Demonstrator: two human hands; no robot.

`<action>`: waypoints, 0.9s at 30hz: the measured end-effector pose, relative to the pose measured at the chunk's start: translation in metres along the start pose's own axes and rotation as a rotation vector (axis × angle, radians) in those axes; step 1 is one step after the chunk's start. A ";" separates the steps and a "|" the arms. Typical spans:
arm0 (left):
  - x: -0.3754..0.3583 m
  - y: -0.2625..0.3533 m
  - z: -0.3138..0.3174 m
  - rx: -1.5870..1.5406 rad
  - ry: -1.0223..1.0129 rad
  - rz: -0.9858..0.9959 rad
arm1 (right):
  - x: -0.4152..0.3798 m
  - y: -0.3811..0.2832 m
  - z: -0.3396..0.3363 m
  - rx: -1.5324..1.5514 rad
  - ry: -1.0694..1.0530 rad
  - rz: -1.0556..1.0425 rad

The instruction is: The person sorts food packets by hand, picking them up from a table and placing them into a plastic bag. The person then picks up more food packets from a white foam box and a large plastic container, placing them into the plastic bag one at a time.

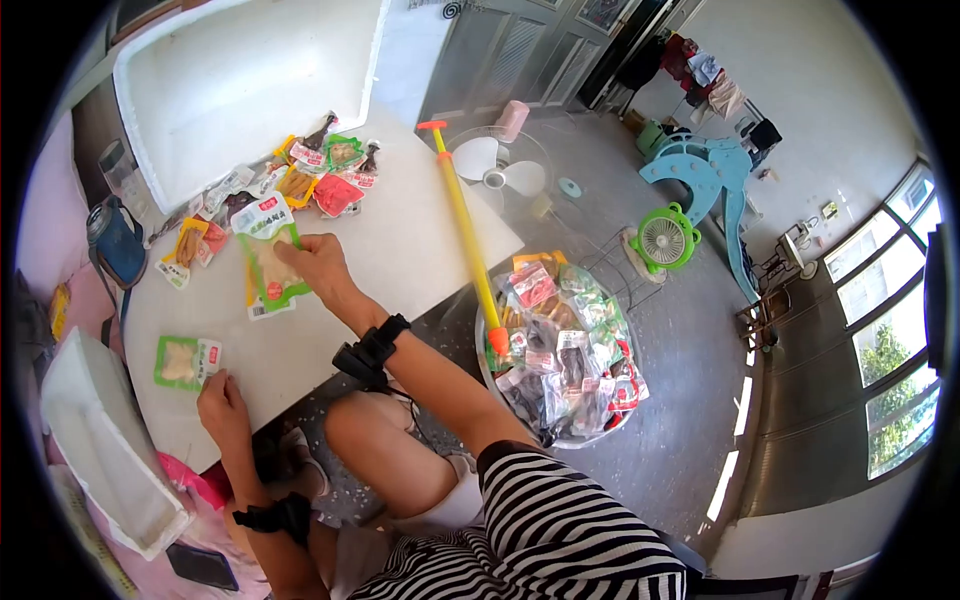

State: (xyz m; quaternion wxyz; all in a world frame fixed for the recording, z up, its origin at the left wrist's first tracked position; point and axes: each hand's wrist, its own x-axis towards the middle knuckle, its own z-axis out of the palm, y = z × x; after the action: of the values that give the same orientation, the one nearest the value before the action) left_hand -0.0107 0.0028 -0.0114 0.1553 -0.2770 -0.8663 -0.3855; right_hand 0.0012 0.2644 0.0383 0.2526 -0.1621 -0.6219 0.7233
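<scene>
1. Here, a seated person leans over a white counter [400, 250], seen from a head camera looking down; both forearms wear black wrist straps.
2. The right hand [318, 262] lies flat, fingers spread and not clenched, pressing on a green-edged snack packet [268, 262] near the counter's middle. That packet's long axis runs from far to near, with its white label at the far end, and it lies directly under and just left of the fingers.
3. The left hand [222, 398] rests at the near edge, fingers loosely curled and holding nothing, its fingertips touching or just short of a smaller green packet [186, 361] lying flat just beyond it; I cannot tell which. This packet's long axis runs left to right.
4. A loose pile of mixed packets [300, 180] sits farther off, beside a white foam box [240, 80].
5. To the right, on the floor, a round basin [560, 350] holds many more packets, with a yellow pump tube [465, 230] lying across its rim.
</scene>
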 end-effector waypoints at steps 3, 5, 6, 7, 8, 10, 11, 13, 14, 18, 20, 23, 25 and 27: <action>-0.001 -0.008 0.004 -0.013 -0.004 0.014 | -0.059 -0.012 -0.013 0.089 -0.029 0.134; -0.002 -0.012 0.004 -0.041 -0.010 0.007 | -0.084 -0.018 -0.022 -0.023 -0.080 0.248; -0.002 -0.012 0.004 -0.063 -0.017 -0.017 | -0.094 -0.019 -0.020 0.002 -0.083 0.269; -0.002 -0.013 0.004 -0.085 -0.023 -0.041 | -0.104 -0.022 -0.017 0.028 -0.087 0.290; -0.002 -0.015 0.005 -0.101 0.000 -0.025 | -0.112 -0.024 -0.013 0.053 -0.091 0.311; -0.003 -0.020 0.008 -0.132 0.048 0.002 | -0.123 -0.025 -0.007 0.067 -0.102 0.282; -0.003 -0.022 0.009 -0.142 0.046 0.002 | -0.126 -0.022 -0.003 0.066 -0.105 0.263; -0.003 -0.023 0.007 -0.160 0.043 -0.002 | -0.127 -0.013 0.004 0.068 -0.108 0.221; -0.004 -0.024 0.007 -0.173 0.047 -0.007 | -0.126 -0.006 0.007 0.071 -0.106 0.198; -0.001 -0.018 0.004 -0.212 0.073 0.002 | -0.122 0.015 0.025 0.091 -0.048 0.159; -0.002 -0.018 0.003 -0.240 0.089 0.005 | -0.122 0.022 0.037 0.102 -0.016 0.171; -0.001 -0.021 0.006 -0.280 0.097 -0.003 | -0.123 0.030 0.052 0.153 0.013 0.179; -0.001 -0.021 0.005 -0.271 0.092 -0.005 | -0.122 0.036 0.059 0.157 0.021 0.193; -0.002 -0.020 0.004 -0.274 0.112 -0.006 | -0.123 0.044 0.063 0.120 0.025 0.221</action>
State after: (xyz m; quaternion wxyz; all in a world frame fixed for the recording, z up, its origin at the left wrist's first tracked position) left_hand -0.0210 -0.0060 -0.0263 0.1631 -0.2710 -0.7963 -0.5156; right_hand 0.0607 0.1388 -0.0037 0.1881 -0.2233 -0.5526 0.7806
